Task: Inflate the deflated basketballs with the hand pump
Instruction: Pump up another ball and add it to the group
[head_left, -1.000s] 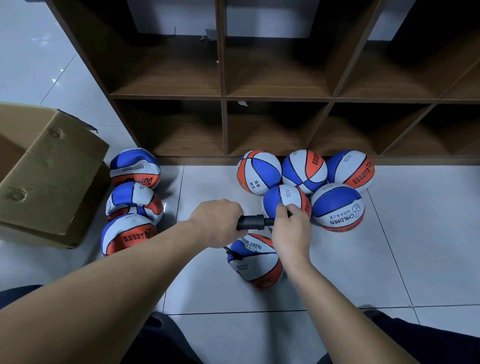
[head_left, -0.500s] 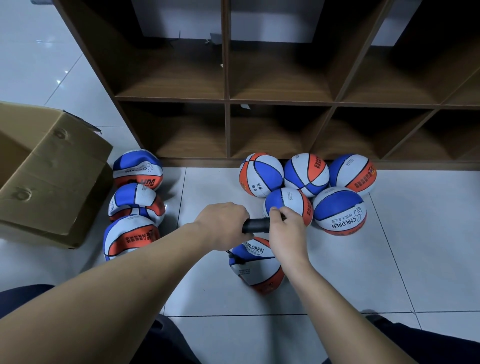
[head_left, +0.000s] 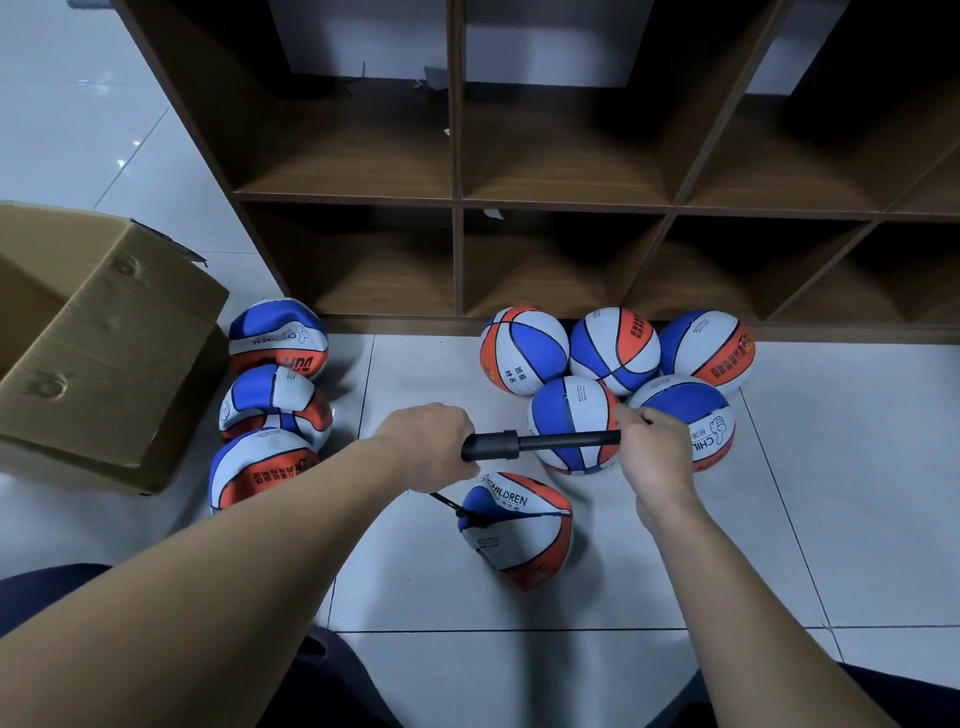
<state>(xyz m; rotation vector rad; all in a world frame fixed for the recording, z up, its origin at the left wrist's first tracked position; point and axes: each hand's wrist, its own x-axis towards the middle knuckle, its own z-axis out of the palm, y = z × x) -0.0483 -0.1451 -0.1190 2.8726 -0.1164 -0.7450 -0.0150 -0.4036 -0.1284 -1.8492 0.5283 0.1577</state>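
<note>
Basketballs lie on the tiled floor (head_left: 805, 519) in front of a wooden cubby shelf (head_left: 457, 202). 1 limp ball (head_left: 519, 530), creased and partly flat, sits nearest the person, between the 2 forearms; a thin black hose (head_left: 447, 503) runs from under the left hand down to its upper left side. The pump (head_left: 519, 444) is held level above that ball. The left hand (head_left: 426, 441) grips the thick black barrel, fingers curled round it. The right hand (head_left: 657, 452) grips the far end of the thin rod, fingers wrapped round the handle, which is hidden inside the fist; the rod is drawn well out of the barrel. Behind the pump, 5 round balls (head_left: 615, 351) cluster against the base of the shelf: 3 in a row at the back, 2 in front, touching one another. The right hand overlaps the 2 front ones in the view. To the left, 3 sagging balls (head_left: 275, 400) lie in a line, just beside an open cardboard box (head_left: 104, 364) with its flap up. All the balls are blue, white and orange. Dark trouser legs (head_left: 332, 675) show at the bottom edge.
</note>
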